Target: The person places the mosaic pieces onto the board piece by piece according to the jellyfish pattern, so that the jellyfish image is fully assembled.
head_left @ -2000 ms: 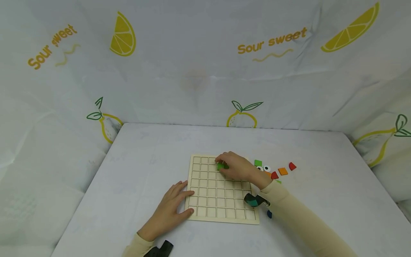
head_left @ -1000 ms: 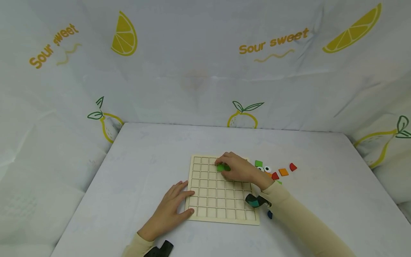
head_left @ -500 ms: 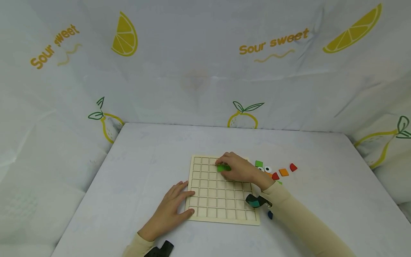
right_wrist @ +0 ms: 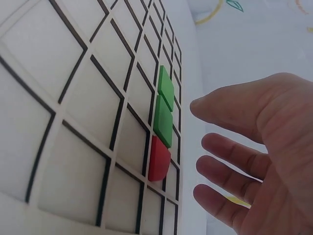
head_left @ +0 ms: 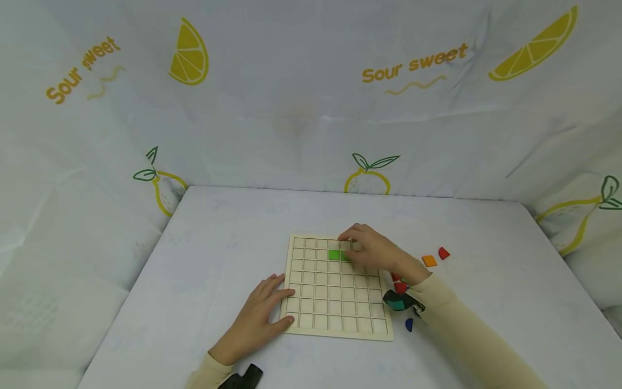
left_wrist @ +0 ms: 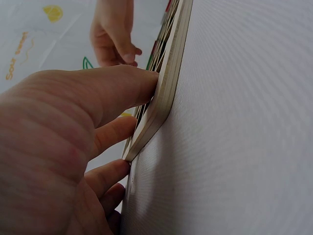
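Empty right hand (head_left: 371, 249) over the grid, left hand (head_left: 257, 316) at its edge

The right hand, right of centre in the head view, holds nothing: its thumb and fingers stand apart with a wide gap, clear of the pieces in the right wrist view. Nearest to it, in the middle of that view, two green tiles (right_wrist: 163, 121) lie end to end in a line of cells, with a red piece (right_wrist: 159, 160), curved on one side, next to the nearer one.

All three sit on a pale wooden board (head_left: 320, 308) ruled into squares, at lower centre of the head view. The left hand, fingers loosely spread and gripping nothing, rests at the board's left side; its thumb touches the rim in the left wrist view.

Just past the board's right edge, more red pieces (head_left: 400, 287) show beside the right wrist, partly covered. Farther right lie an orange tile (head_left: 429, 261) and a red wedge (head_left: 444, 253); a blue half-round (head_left: 409, 324) lies below the wrist. Everything is on a white table (head_left: 233, 237), and behind it hangs a white sheet (head_left: 291, 146) printed with lemons and "Sour sweet".
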A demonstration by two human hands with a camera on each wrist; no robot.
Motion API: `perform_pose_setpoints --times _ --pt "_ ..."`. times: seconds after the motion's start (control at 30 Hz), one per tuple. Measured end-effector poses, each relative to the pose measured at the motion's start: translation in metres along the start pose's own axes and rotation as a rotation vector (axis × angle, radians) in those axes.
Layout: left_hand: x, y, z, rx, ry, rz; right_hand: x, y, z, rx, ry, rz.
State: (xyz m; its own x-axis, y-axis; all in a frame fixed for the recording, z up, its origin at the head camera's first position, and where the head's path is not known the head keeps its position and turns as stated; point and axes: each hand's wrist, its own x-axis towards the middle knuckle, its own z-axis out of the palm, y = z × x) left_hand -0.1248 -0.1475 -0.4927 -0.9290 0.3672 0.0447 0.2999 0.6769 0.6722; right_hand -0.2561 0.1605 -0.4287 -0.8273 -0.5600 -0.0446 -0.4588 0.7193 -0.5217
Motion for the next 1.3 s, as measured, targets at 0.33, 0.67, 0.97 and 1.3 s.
perform_pose_setpoints --times 0.33,0.67,0.97,1.3 --pt "-0.001 0.0 -0.001 -0.003 0.0 0.004 -0.019 0.017 -0.014 -0.008 0.017 0.102" --pt "-0.001 -0.001 0.0 -0.009 0.003 0.001 -0.039 0.032 -0.028 0.007 0.068 0.144" --pt "0.0 0.0 0.0 -0.01 0.001 -0.001 -0.05 0.05 -0.035 0.014 0.085 0.157" --pt "0.0 0.0 0.0 -0.007 0.0 -0.002 -0.058 0.06 -0.038 0.046 0.084 0.206"
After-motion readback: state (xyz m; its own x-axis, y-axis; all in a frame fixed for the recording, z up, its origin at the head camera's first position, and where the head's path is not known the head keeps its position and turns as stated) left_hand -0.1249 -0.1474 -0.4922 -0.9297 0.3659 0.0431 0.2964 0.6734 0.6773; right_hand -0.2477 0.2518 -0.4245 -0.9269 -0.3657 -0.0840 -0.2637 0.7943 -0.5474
